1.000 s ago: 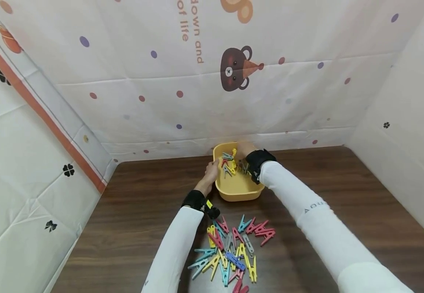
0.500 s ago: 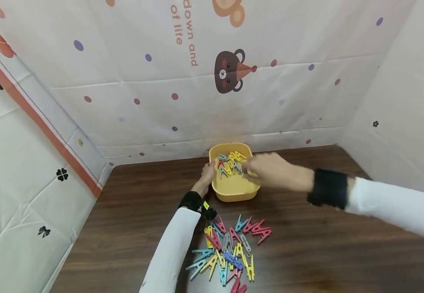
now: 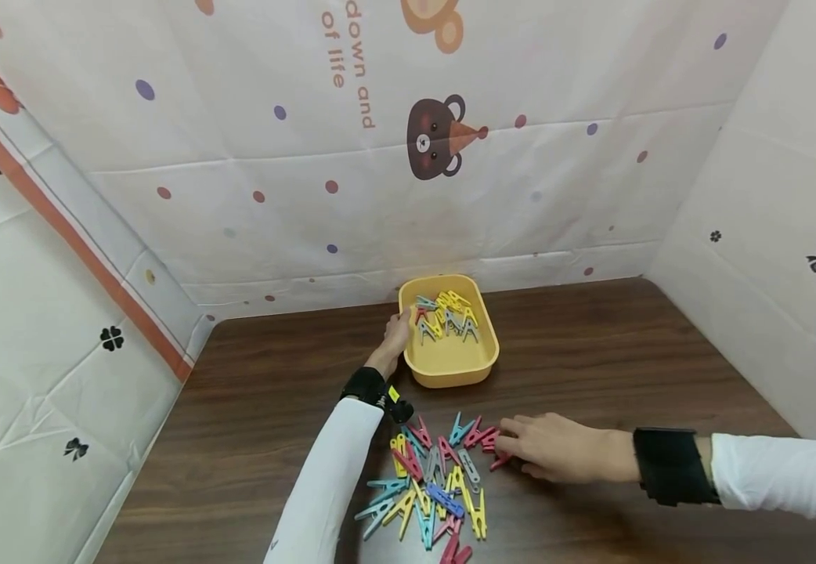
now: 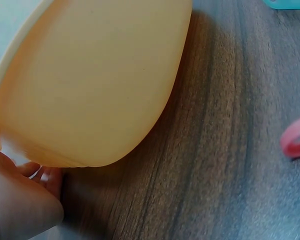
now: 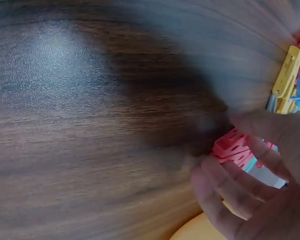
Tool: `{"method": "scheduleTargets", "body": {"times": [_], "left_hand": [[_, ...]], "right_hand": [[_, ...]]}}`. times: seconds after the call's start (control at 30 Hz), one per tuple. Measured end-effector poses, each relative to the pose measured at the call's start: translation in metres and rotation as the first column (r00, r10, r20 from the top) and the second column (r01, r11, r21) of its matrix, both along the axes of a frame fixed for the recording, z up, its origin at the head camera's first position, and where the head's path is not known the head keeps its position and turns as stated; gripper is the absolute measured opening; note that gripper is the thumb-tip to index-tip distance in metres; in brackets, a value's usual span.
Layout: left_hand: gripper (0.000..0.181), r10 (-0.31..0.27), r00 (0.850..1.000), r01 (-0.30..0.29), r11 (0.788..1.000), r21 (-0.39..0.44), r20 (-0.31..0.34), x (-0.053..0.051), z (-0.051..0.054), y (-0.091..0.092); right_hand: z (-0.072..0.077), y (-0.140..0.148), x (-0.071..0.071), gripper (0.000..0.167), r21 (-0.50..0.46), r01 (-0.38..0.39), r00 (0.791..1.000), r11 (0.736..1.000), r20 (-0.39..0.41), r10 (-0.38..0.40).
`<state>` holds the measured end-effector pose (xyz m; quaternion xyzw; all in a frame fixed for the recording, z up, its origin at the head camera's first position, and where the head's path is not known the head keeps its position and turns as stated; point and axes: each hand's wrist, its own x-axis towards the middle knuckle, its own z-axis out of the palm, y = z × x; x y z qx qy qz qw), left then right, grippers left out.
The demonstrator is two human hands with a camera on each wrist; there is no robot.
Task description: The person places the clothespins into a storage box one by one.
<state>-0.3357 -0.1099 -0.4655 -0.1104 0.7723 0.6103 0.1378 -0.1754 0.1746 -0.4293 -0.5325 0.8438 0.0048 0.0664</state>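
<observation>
In the head view, a yellow plastic bin (image 3: 450, 362) stands at the back of the table with yellow, grey, red and blue-green clothespins inside. My left hand (image 3: 397, 335) grips its left rim; the left wrist view shows fingers (image 4: 51, 181) curled by the wall. Nearer me lies a loose heap of clothespins in red, yellow, blue, teal and grey, such as this blue clothespin (image 3: 445, 500). My right hand (image 3: 556, 448) reaches in at the heap's right edge. In the right wrist view a red clothespin (image 5: 230, 145) sits between its parted thumb and fingers.
The dark wooden table (image 3: 274, 407) meets a printed cloth wall (image 3: 274, 227) just behind the bin. Further cloth walls rise at the left and right. Bare wood shows on both sides of the heap.
My right hand has come out of the bin, swung right, and moved down to the red clothespins. Another grey clothespin shows in the bin. My left hand keeps its grip.
</observation>
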Motion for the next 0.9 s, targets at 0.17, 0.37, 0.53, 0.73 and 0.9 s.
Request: {"method": "scheduleTargets", "body": {"times": [0.17,0.37,0.53,0.73,0.9], "left_hand": [[0.07,-0.012,1.0,0.012,1.0,-0.002,-0.017,-0.001,0.001,0.0],[0.072,0.0,1.0,0.0,1.0,-0.005,-0.008,-0.003,0.0,-0.001],[0.071,-0.004,1.0,0.004,1.0,0.0,-0.003,-0.002,-0.001,-0.001],[0.071,-0.012,1.0,0.012,1.0,-0.002,-0.001,0.0,-0.001,-0.001],[0.072,-0.004,1.0,0.004,1.0,0.008,-0.012,0.0,-0.002,-0.001]], "right_hand": [[-0.007,-0.004,-0.005,0.018,-0.036,-0.018,0.995,0.999,-0.098,0.014],[-0.006,-0.006,-0.01,0.009,-0.069,-0.034,0.994,0.997,-0.104,0.027],[0.019,-0.007,-0.014,0.01,-0.091,0.018,0.999,0.996,-0.033,-0.021],[0.077,-0.024,-0.042,0.012,-0.233,0.079,0.996,0.969,-0.023,-0.087],[0.13,-0.05,-0.104,0.008,-0.397,0.187,0.971,0.899,-0.065,-0.231]]}}
